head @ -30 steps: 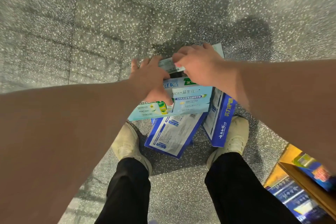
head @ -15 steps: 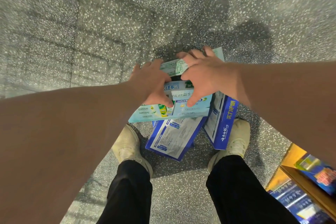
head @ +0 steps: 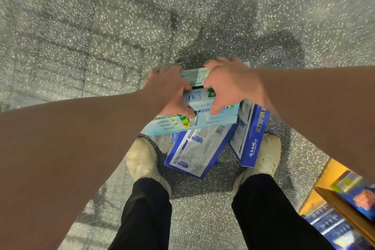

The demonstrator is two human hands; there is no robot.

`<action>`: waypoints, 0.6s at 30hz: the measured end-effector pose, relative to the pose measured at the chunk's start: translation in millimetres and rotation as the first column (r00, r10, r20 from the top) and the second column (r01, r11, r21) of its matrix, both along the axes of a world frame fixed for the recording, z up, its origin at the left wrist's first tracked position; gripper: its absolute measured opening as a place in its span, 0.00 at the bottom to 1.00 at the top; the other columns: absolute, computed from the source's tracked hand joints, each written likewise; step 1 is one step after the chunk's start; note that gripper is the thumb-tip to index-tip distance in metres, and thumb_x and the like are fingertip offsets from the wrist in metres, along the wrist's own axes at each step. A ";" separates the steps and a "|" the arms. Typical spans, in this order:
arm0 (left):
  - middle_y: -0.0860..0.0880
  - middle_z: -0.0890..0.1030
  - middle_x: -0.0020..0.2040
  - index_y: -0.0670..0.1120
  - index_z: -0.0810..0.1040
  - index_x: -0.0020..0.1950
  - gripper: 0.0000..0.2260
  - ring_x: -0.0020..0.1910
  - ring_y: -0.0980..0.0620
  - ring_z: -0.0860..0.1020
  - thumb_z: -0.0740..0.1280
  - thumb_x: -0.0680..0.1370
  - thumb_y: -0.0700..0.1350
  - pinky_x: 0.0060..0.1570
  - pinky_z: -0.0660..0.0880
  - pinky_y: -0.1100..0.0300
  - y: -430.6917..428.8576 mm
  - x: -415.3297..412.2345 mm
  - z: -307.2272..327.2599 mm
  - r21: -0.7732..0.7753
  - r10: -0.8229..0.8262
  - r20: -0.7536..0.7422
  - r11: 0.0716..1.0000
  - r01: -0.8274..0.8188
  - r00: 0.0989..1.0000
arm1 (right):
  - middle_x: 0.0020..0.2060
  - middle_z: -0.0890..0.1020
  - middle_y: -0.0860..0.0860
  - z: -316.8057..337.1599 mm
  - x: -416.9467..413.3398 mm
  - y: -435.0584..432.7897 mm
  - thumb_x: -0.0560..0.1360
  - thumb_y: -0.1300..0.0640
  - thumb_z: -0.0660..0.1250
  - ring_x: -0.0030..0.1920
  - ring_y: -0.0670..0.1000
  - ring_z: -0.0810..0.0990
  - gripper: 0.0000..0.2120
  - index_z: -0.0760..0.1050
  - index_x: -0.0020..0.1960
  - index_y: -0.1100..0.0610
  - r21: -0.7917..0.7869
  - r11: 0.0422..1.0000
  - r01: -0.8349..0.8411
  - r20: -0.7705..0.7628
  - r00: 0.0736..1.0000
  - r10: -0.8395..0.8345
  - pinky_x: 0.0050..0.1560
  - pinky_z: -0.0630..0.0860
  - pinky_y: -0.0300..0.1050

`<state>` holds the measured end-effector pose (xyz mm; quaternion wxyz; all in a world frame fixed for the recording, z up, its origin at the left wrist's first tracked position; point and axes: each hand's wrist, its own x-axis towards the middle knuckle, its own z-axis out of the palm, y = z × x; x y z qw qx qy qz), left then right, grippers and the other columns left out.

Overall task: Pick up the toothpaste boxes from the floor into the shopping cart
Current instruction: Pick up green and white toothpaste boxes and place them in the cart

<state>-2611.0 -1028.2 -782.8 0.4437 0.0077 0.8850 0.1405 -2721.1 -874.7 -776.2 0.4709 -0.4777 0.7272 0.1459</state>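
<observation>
Several toothpaste boxes lie piled on the speckled floor between my feet. A light blue box is on top, with a pale green box behind it. My left hand and my right hand both clasp these two boxes, thumbs on the light blue one and fingers over the green one. Under them lie a blue and white box and a second blue box tipped on its edge by my right shoe. No shopping cart is in view.
My two pale shoes and black trouser legs stand close to the pile. A shelf edge with blue packs sits at the lower right, above a yellow floor strip. Grey terrazzo floor stretches ahead.
My right thumb came down onto the light blue box and both hands closed tighter around the top boxes. The view shifted slightly; the lower boxes stayed put.
</observation>
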 end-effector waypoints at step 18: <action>0.40 0.58 0.75 0.63 0.56 0.71 0.36 0.72 0.38 0.62 0.69 0.69 0.69 0.70 0.61 0.35 -25.3 -0.6 84.7 -0.088 -0.214 -0.248 0.976 0.198 0.945 | 0.78 0.57 0.63 89.7 -2.3 7.4 0.66 0.38 0.70 0.67 0.63 0.70 0.42 0.55 0.74 0.40 -0.258 0.953 -0.161 -0.240 0.966 0.098 0.61 0.72 0.63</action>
